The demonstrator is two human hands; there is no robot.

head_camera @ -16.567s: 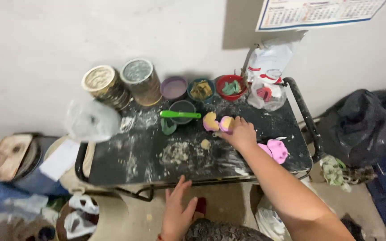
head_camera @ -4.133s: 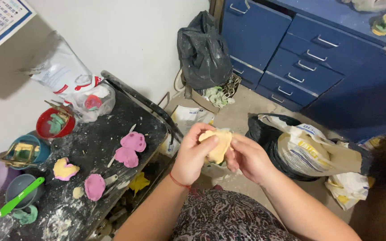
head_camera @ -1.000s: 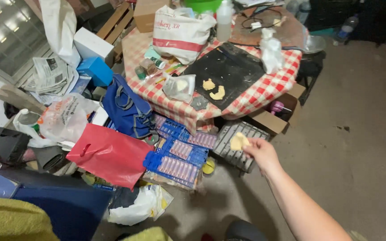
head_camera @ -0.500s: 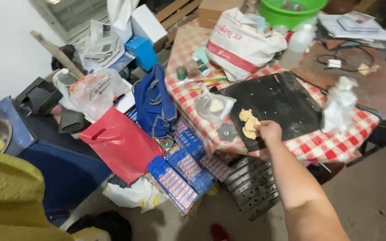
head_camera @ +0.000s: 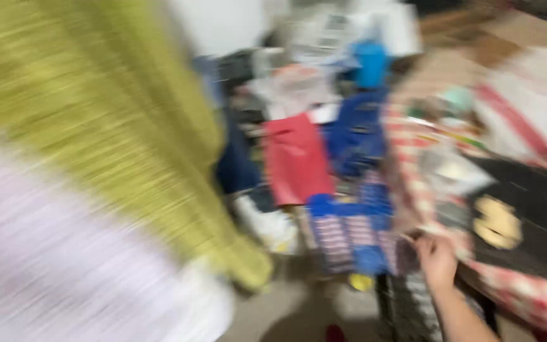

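Through heavy blur, the right hand (head_camera: 437, 261) rested at the checked tablecloth (head_camera: 413, 152) edge, grip unreadable, near yellow dough pieces (head_camera: 497, 221) on the black tray (head_camera: 533, 209), orientation indistinct, red bag (head_camera: 295, 158) leftward.

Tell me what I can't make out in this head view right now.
- Right hand: motion blur hides the fingers; open or closed is unclear.
- Left hand: not in view.
- Pale yellow pieces on the black tray: blurred, count and outline unclear.
- Checkered table: cut off by the right edge.
- Left half of the view: covered by blurred yellow-green cloth.
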